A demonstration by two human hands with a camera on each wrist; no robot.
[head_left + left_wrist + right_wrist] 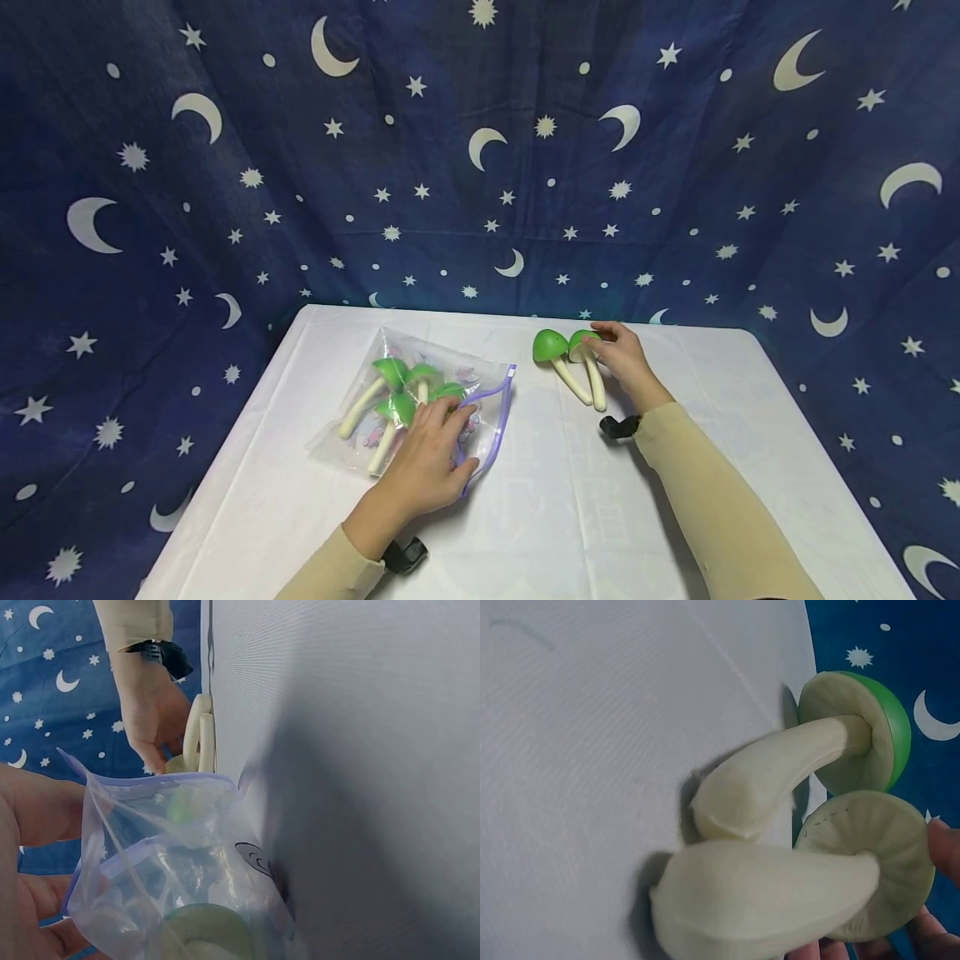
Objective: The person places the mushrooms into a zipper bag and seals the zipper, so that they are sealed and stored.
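A clear zip bag [501, 423] with a purple seal lies on the left, with several green-capped toy mushrooms [397, 408] inside. My left hand [429, 460] holds the bag at its mouth, thumb and fingers spread along the purple rim; in the left wrist view the mouth [161, 780] gapes. To the right, two more toy mushrooms lie side by side with pale stems toward me. My right hand [624, 360] grips the right mushroom [769, 892] by its cap, thumb on one side and fingers beneath. The left mushroom [551, 345] is beside it, untouched.
A white cloth [555, 517] covers the table. Behind its far edge hangs a dark blue curtain [450, 167] with moons and stars. Black straps with small devices [405, 556] sit on both wrists, below beige sleeves [720, 500].
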